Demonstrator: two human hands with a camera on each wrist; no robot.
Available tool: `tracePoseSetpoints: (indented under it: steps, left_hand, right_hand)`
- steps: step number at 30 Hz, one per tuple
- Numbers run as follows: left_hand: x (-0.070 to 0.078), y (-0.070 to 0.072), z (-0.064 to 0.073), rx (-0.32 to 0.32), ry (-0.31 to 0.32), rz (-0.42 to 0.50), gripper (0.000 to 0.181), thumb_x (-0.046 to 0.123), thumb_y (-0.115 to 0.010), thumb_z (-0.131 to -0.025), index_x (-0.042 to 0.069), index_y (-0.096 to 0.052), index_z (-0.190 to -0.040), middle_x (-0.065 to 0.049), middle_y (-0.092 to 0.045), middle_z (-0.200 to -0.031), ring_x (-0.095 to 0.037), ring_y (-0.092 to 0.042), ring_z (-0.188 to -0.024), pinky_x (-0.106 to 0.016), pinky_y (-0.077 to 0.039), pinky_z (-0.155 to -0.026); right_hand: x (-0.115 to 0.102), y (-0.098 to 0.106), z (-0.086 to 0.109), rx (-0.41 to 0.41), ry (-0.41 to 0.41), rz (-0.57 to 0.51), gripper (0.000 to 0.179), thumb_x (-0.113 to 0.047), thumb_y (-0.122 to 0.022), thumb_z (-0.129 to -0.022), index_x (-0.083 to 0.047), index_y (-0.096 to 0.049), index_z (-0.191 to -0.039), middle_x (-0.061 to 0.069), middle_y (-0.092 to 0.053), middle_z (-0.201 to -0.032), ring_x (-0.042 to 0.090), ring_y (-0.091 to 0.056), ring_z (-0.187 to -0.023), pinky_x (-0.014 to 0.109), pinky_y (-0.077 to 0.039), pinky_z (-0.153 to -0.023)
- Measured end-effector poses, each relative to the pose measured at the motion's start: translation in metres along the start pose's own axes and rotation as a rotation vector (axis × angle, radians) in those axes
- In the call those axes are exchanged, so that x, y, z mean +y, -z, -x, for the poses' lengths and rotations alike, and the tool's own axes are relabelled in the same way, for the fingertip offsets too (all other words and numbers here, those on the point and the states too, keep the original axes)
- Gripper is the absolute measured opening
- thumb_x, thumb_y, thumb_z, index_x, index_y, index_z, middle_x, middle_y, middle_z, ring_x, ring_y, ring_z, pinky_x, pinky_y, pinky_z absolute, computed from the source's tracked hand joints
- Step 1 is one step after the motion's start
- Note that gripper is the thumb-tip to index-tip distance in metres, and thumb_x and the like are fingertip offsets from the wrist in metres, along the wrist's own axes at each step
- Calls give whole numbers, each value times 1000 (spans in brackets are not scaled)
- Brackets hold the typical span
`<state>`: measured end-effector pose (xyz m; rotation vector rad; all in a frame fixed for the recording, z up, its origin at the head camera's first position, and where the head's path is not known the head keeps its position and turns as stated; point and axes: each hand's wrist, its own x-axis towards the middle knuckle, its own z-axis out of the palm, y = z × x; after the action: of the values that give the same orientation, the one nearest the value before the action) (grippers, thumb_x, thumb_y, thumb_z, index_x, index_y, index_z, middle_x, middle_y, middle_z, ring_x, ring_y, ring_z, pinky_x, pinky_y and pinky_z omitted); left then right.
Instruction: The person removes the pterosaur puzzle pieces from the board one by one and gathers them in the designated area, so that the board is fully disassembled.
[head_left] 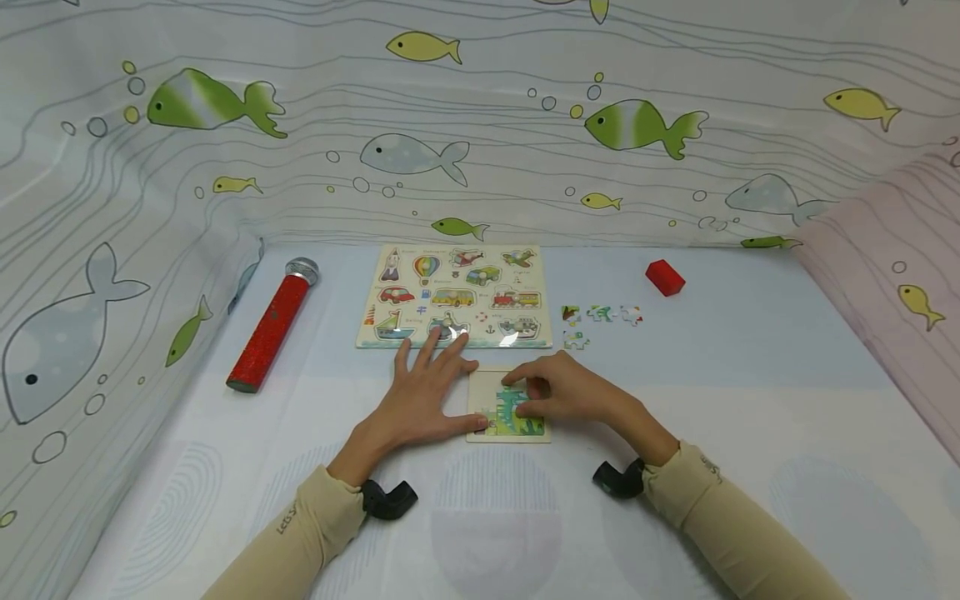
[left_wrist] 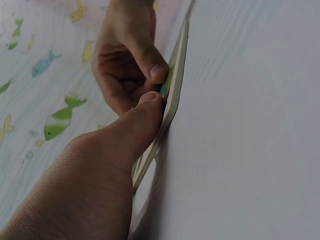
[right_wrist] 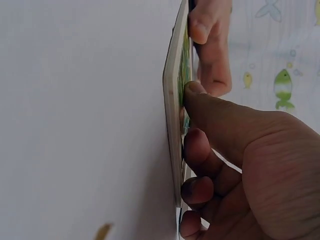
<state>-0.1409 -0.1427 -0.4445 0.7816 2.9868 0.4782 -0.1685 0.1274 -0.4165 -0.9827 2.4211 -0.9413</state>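
A small square jigsaw tray [head_left: 486, 383] with a partly filled green and teal picture lies on the table. My left hand [head_left: 423, 400] has its fingers spread on the tabletop, and its thumb rests on the tray's lower left. From the right, my right hand [head_left: 573, 390] bends over the picture with curled fingers. Its thumb and index finger are on either side of a teal puzzle piece [right_wrist: 186, 121] in the right wrist view; the fingers partly hide it. In the left wrist view the tray [left_wrist: 175, 95] appears edge-on, with both thumbs against the picture.
Several loose jigsaw pieces [head_left: 600, 314] lie right of a large vehicle puzzle board [head_left: 367, 333], which stands beyond the tray. A red block [head_left: 665, 277] is at the back right. On the left lies a red microphone [head_left: 272, 329]. Fish-patterned cloth [head_left: 510, 100] walls the far side.
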Motion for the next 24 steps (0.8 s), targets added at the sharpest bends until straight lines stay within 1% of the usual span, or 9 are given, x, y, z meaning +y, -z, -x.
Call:
tracePoseSetpoints:
  steps: [5,12,21,24]
  left_hand:
    - [0,0,0,1,-2,2,85,80,-59,-81,26,-53,-147,2,-17,-172,-35,-2,-161,-70,2,-120]
    - [0,0,-1,-17,11,3,85,81,-58,-81,29,-52,-147,4,-14,-173,-33,0,-161,-69,4,-121]
    - [0,-1,-1,4,-1,11,83,79,-60,-82,28,-53,-146,1,-17,-172,-36,-3,-160,-70,3,-120]
    - [0,-2,-2,0,2,12,82,79,-61,-82,28,-53,-146,2,-16,-173,-35,-2,-161,-70,4,-120]
  right_hand:
    - [-1,0,0,2,-12,-11,35,-19,-79,-90,-13,-70,-124,-9,-60,-70,5,-50,-62,20,-41,-59]
    - [-2,-1,1,16,-4,-18,33,-15,-79,-90,-12,-70,-121,-8,-61,-71,5,-52,-61,19,-43,-59]
    - [-4,0,1,19,2,-44,31,-13,-79,-89,-12,-67,-118,-7,-60,-72,6,-53,-62,20,-44,-60]
    - [-5,1,0,17,-9,-56,31,-13,-79,-89,-12,-66,-117,-7,-59,-72,6,-53,-63,20,-45,-61]
